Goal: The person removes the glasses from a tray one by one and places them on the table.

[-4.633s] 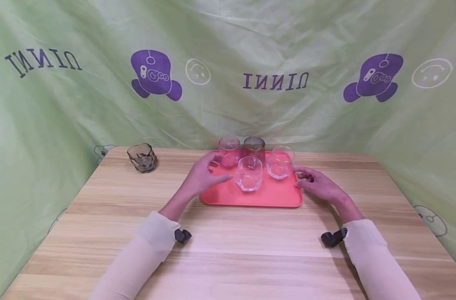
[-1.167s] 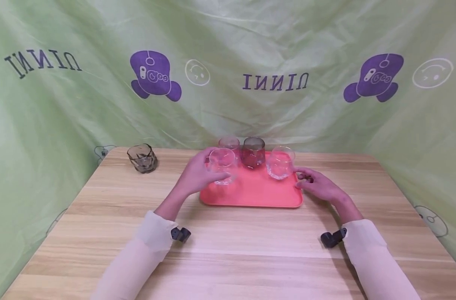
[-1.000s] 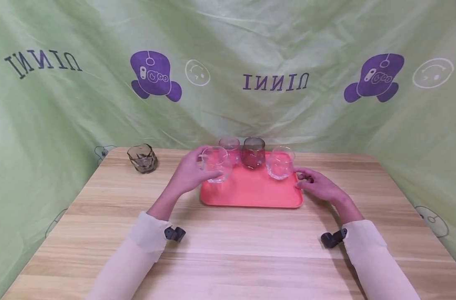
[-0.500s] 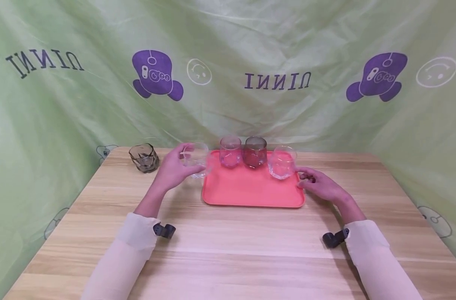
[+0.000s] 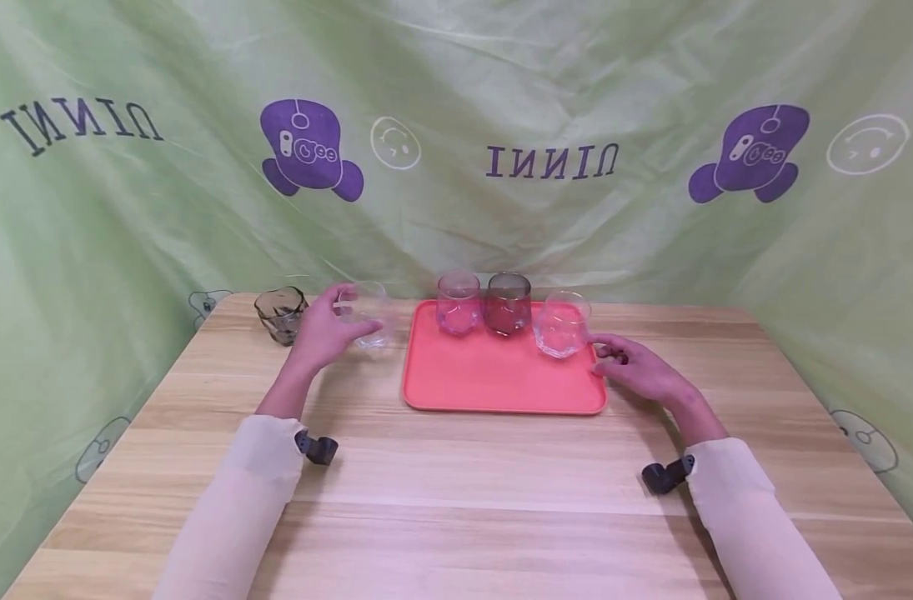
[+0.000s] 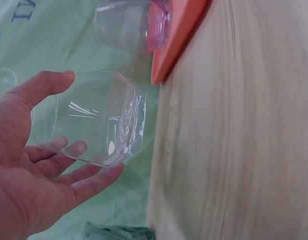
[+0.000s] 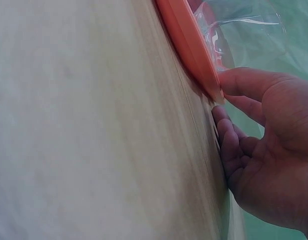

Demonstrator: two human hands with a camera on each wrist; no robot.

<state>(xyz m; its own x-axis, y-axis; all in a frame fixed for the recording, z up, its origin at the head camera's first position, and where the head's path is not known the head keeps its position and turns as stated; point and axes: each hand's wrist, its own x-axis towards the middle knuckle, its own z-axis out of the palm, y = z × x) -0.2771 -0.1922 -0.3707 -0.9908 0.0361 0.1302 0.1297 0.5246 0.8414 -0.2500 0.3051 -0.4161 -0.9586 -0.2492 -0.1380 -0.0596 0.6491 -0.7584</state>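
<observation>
My left hand (image 5: 327, 331) grips a clear drinking glass (image 6: 101, 117), thumb on one side and fingers round the other. In the head view this glass is upright, left of the red tray (image 5: 501, 387) and close over the table. My right hand (image 5: 639, 371) holds the tray's right edge; in the right wrist view its thumb and index finger are at the rim, and the lower fingers curl beside the table. On the tray stand a pinkish glass (image 5: 459, 310), a dark grey glass (image 5: 508, 308) and a second clear glass (image 5: 562, 329) near my right fingers.
A smoky faceted glass (image 5: 279, 317) stands at the table's back left, partly hidden by my left hand. The wooden table (image 5: 471, 500) backs onto a green printed curtain (image 5: 441, 225), which also hangs at both sides.
My left hand has lifted the front clear glass off the tray and carried it left, beyond the tray's edge, close to the smoky glass. My right hand has stayed at the tray's edge.
</observation>
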